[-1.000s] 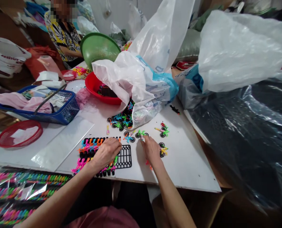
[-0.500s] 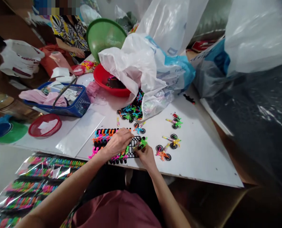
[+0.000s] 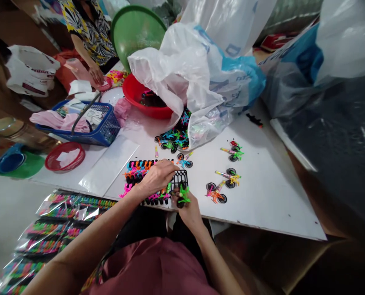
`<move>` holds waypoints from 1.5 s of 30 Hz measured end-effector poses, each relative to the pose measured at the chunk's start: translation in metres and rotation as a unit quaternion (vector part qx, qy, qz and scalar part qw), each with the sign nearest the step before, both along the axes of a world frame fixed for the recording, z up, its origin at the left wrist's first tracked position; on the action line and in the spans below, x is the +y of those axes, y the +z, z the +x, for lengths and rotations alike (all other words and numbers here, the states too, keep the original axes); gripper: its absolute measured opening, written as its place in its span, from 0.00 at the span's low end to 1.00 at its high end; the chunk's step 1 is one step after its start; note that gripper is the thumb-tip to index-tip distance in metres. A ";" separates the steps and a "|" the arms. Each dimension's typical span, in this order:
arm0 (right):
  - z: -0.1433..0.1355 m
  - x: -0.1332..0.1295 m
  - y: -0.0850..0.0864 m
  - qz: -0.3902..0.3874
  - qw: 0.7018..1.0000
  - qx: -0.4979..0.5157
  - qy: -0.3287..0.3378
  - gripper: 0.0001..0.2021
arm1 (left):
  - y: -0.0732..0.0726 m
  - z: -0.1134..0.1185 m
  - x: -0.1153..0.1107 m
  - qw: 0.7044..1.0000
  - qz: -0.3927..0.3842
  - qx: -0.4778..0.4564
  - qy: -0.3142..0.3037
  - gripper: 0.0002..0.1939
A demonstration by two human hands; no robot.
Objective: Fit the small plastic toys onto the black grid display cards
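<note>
My left hand (image 3: 158, 176) lies over a black plastic rack (image 3: 181, 177), its fingers bent together at the rack's upper part; what they grip, if anything, is hidden. My right hand (image 3: 187, 207) holds a small green toy bike (image 3: 183, 196) with black wheels at the rack's lower right, near the table edge. Left of the open grid, rows of colourful toy bikes (image 3: 136, 174) fill the rack, partly under my left hand. A blue and orange bike (image 3: 185, 160) lies just above the rack. To the right are an orange bike (image 3: 215, 193), a yellow one (image 3: 232, 178) and a green one (image 3: 235, 152).
A pile of toy bikes (image 3: 173, 137) spills from a white plastic bag (image 3: 176, 61). Behind are a red bowl (image 3: 131, 92) and green basin (image 3: 136, 35). Left stand a blue basket (image 3: 104, 127) and red tray (image 3: 81, 157). Another person's hand (image 3: 96, 76) is far left.
My right hand has drawn the green bike down and toward me, off the rack's right side. The view has shifted slightly. The other person's hand has moved to a small red dish.
</note>
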State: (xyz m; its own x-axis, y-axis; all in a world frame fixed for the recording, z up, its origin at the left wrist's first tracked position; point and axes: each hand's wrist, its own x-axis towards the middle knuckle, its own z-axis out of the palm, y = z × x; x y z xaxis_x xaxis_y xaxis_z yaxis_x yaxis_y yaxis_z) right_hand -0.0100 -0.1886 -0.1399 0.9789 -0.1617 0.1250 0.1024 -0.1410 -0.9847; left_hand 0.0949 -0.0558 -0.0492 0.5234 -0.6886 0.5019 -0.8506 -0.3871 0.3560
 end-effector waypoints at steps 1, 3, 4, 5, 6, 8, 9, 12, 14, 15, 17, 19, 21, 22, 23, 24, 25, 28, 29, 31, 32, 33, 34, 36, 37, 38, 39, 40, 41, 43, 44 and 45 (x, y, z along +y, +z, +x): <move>-0.002 0.003 -0.002 -0.031 0.999 -0.005 -0.008 0.07 | 0.005 -0.004 0.002 1.000 -0.004 -0.003 0.001 0.09; -0.003 0.006 -0.004 -0.106 0.994 -0.019 -0.017 0.06 | 0.015 -0.018 0.009 1.000 -0.011 -0.010 0.011 0.10; -0.002 0.005 -0.004 -0.148 0.988 -0.031 -0.018 0.07 | 0.019 -0.029 0.013 1.000 -0.007 -0.011 0.019 0.10; -0.001 0.005 -0.004 -0.184 0.982 -0.043 -0.015 0.07 | 0.021 -0.040 0.017 1.000 0.005 -0.008 0.024 0.10; -0.001 0.004 -0.004 -0.209 0.976 -0.054 -0.012 0.08 | 0.020 -0.051 0.019 0.999 0.022 -0.004 0.028 0.10; 0.001 0.002 -0.002 -0.238 0.969 -0.070 -0.010 0.08 | 0.011 -0.071 0.022 0.997 0.059 0.002 0.040 0.11; 0.002 0.002 -0.002 -0.247 0.966 -0.073 -0.009 0.08 | 0.005 -0.077 0.022 0.996 0.068 0.003 0.051 0.11; 0.003 0.005 0.001 -0.268 0.961 -0.066 -0.011 0.09 | -0.012 -0.084 0.018 0.996 0.057 -0.003 0.075 0.12; 0.004 0.007 0.002 -0.301 0.952 -0.057 -0.015 0.10 | -0.017 -0.081 0.017 0.997 0.041 -0.010 0.070 0.11; 0.004 0.008 0.002 -0.325 0.944 -0.056 -0.016 0.11 | -0.018 -0.080 0.016 0.997 0.036 -0.012 0.067 0.12; 0.004 0.011 0.003 -0.377 0.925 -0.052 -0.011 0.13 | -0.018 -0.078 0.016 0.997 0.035 -0.022 0.058 0.11; 0.003 0.014 0.005 -0.420 0.907 -0.035 0.003 0.14 | -0.019 -0.077 0.016 0.997 0.052 -0.043 0.040 0.10; 0.002 0.014 0.008 -0.447 0.894 -0.018 0.020 0.14 | -0.019 -0.078 0.015 0.995 0.072 -0.059 0.030 0.10; 0.002 0.011 0.011 -0.448 0.894 -0.012 0.031 0.13 | -0.019 -0.079 0.016 0.995 0.079 -0.061 0.030 0.11; 0.002 0.005 0.015 -0.438 0.898 -0.008 0.052 0.12 | -0.018 -0.081 0.016 0.994 0.083 -0.059 0.031 0.12; 0.004 -0.003 0.021 -0.417 0.905 -0.004 0.088 0.10 | -0.018 -0.082 0.018 0.995 0.081 -0.058 0.031 0.12; 0.008 -0.014 0.027 -0.389 0.911 -0.001 0.139 0.09 | -0.017 -0.084 0.020 0.995 0.078 -0.059 0.027 0.12; 0.036 -0.047 0.052 -0.363 0.908 -0.015 0.211 0.09 | -0.018 -0.089 0.028 0.995 0.061 -0.072 0.021 0.12; 0.051 -0.056 0.060 -0.389 0.903 -0.029 0.181 0.11 | -0.020 -0.089 0.031 0.995 0.055 -0.075 0.027 0.12; 0.083 -0.067 0.071 -0.468 0.878 -0.042 0.088 0.15 | -0.023 -0.087 0.035 0.995 0.048 -0.075 0.043 0.11; 0.097 -0.069 0.074 -0.500 0.863 -0.040 0.056 0.16 | -0.025 -0.085 0.037 0.995 0.048 -0.076 0.048 0.11; 0.109 -0.071 0.075 -0.521 0.852 -0.035 0.046 0.15 | -0.028 -0.083 0.038 0.995 0.048 -0.077 0.052 0.10; 0.117 -0.072 0.076 -0.532 0.845 -0.028 0.045 0.14 | -0.029 -0.080 0.039 0.994 0.050 -0.078 0.054 0.10; 0.119 -0.075 0.074 -0.537 0.842 -0.023 0.042 0.10 | -0.031 -0.077 0.040 0.993 0.055 -0.084 0.060 0.10; 0.113 -0.076 0.073 -0.535 0.844 -0.021 0.033 0.09 | -0.030 -0.076 0.040 0.992 0.057 -0.087 0.065 0.10; 0.105 -0.077 0.071 -0.525 0.851 -0.014 0.018 0.07 | -0.027 -0.075 0.040 0.992 0.057 -0.092 0.071 0.10; 0.095 -0.076 0.070 -0.500 0.866 0.000 -0.002 0.06 | -0.022 -0.074 0.039 0.991 0.054 -0.095 0.081 0.09; 0.085 -0.073 0.069 -0.456 0.890 0.015 -0.025 0.05 | -0.016 -0.071 0.038 0.989 0.044 -0.100 0.096 0.08; 0.075 -0.068 0.068 -0.395 0.917 0.029 -0.047 0.07 | -0.008 -0.067 0.036 0.987 0.026 -0.103 0.117 0.08; 0.061 -0.052 0.065 -0.254 0.963 0.041 -0.079 0.12 | 0.008 -0.054 0.031 0.983 -0.008 -0.095 0.157 0.09; 0.057 -0.043 0.063 -0.201 0.975 0.041 -0.085 0.15 | 0.015 -0.045 0.028 0.983 -0.015 -0.078 0.164 0.09; 0.054 -0.034 0.061 -0.165 0.982 0.041 -0.088 0.16 | 0.021 -0.037 0.026 0.986 -0.014 -0.054 0.156 0.10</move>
State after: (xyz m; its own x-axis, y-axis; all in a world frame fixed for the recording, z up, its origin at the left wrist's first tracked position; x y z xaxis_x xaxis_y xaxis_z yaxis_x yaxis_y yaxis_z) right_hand 0.0442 -0.2230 -0.0789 0.9485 -0.2932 0.1202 -0.0304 -0.4617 -0.8865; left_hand 0.0580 -0.0303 -0.0281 0.6506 -0.4873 0.5825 -0.7247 -0.6277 0.2843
